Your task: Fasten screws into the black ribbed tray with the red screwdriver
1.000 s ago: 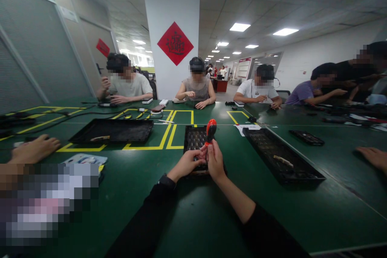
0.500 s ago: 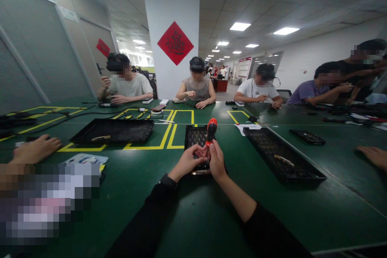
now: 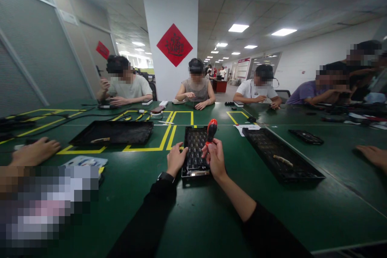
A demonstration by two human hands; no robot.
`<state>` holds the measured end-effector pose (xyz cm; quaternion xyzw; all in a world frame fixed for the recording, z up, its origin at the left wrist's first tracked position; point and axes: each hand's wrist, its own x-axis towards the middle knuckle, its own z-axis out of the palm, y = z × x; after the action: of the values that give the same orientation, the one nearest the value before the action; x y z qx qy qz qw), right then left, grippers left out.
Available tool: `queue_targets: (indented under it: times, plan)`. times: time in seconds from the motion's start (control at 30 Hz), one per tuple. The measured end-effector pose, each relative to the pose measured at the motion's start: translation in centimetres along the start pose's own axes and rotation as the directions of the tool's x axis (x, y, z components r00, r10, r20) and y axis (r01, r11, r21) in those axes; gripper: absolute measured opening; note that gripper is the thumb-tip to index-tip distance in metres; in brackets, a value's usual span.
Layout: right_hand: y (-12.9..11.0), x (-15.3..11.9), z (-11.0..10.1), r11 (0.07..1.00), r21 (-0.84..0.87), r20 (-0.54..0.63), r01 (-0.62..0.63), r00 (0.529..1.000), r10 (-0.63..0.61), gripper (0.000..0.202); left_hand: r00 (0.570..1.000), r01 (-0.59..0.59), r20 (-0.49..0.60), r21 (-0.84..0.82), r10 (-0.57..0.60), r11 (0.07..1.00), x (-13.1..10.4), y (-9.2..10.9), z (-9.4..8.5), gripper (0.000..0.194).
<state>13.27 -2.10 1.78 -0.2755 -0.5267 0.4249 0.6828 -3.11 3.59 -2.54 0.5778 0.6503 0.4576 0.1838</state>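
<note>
My right hand (image 3: 216,157) is closed round a screwdriver (image 3: 212,130) with a red and black handle that points up. It is over the right side of a black tray-like panel (image 3: 196,149) with rows of small shiny marks. Whether the screwdriver's tip touches the panel is hidden by my fingers. At the panel's left edge rests my left hand (image 3: 176,159), fingers apart, with nothing in it. A pale strip (image 3: 200,173) lies along the panel's near end.
Left beyond my hands lies a large black tray (image 3: 121,133); another long black tray (image 3: 281,153) lies to the right. A smaller black panel (image 3: 306,137) is further right. Other people's hands (image 3: 36,151) rest at both sides, and several people sit opposite.
My left hand has come away from the screwdriver and my right hand, moving left to the panel's edge. More of the panel's surface shows. The right hand still holds the screwdriver.
</note>
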Motion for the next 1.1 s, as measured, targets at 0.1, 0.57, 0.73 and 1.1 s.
queue_targets:
  times: [0.1,0.57,0.73,1.1]
  plan:
    - [0.3,0.0,0.0,1.000,-0.016,0.006,0.013,1.000,-0.013,0.027,0.988,-0.068,0.142,0.106,0.052,0.992,1.0,-0.2,0.2,0.045]
    - [0.4,0.0,-0.2,0.997,-0.077,0.049,0.000,0.999,0.004,0.028,0.968,-0.116,0.218,-0.038,0.122,0.993,1.6,-1.0,0.5,0.056]
    - [0.7,0.0,-0.3,0.995,-0.097,0.084,0.009,0.996,0.000,0.027,0.960,-0.139,0.244,-0.011,0.138,0.990,1.9,-1.5,0.8,0.058]
    - [0.4,-0.1,-0.2,0.992,-0.117,0.059,0.051,0.997,-0.044,0.024,0.966,-0.114,0.228,-0.039,0.120,0.993,2.1,-2.3,1.1,0.058]
